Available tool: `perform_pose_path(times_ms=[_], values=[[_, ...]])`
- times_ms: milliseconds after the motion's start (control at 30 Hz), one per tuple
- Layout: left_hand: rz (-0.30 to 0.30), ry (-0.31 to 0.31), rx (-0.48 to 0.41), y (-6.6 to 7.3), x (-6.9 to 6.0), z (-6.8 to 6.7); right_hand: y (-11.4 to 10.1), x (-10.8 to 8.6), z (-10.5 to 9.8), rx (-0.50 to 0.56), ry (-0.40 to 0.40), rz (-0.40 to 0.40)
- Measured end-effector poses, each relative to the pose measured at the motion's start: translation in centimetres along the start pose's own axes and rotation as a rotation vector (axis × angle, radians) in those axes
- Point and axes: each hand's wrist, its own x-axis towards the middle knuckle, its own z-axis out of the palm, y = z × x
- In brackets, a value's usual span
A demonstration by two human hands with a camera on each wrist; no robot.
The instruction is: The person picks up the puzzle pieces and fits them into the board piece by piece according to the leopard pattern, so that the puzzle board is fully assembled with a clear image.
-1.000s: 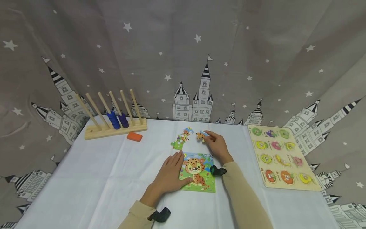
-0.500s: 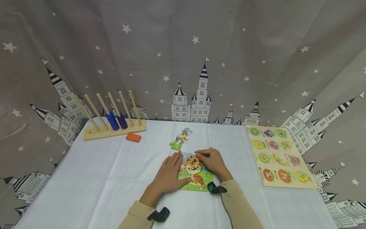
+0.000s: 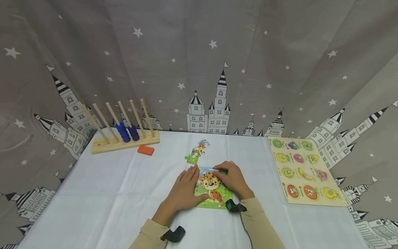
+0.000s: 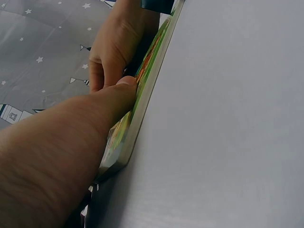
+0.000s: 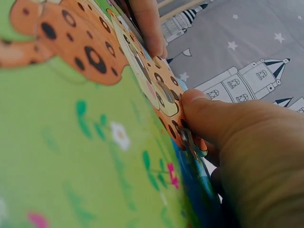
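We see the leopard puzzle (image 3: 212,191) on the white table (image 3: 102,193); the left hand (image 3: 185,191) lies straight-fingered along its left edge; the right hand (image 3: 232,178) bends over its far right corner, whether pinching anything we cannot tell; loose pieces (image 3: 191,159) lie beyond it.

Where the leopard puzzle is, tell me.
In the head view, the leopard puzzle lies just below centre, left hand at its left edge, right hand at its top right.
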Motion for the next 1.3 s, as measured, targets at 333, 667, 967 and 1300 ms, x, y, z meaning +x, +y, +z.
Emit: perform_pose_path(times_ms=[333,667,967,1300], values=[[0.000,0.000,0.003,0.0,0.0,-0.1,-0.4,-0.2,-0.2,-0.024,-0.007,-0.018],[-0.001,0.002,-0.014,0.0,0.0,-0.2,-0.8,-0.2,-0.4,-0.017,-0.016,-0.018],[0.003,0.003,-0.072,-1.3,-0.2,0.2,-1.0,-0.4,-0.3,-0.013,-0.019,-0.008],[0.004,0.005,-0.073,-1.4,-0.3,0.0,-0.7,-0.1,-0.6,0.007,-0.050,0.009]])
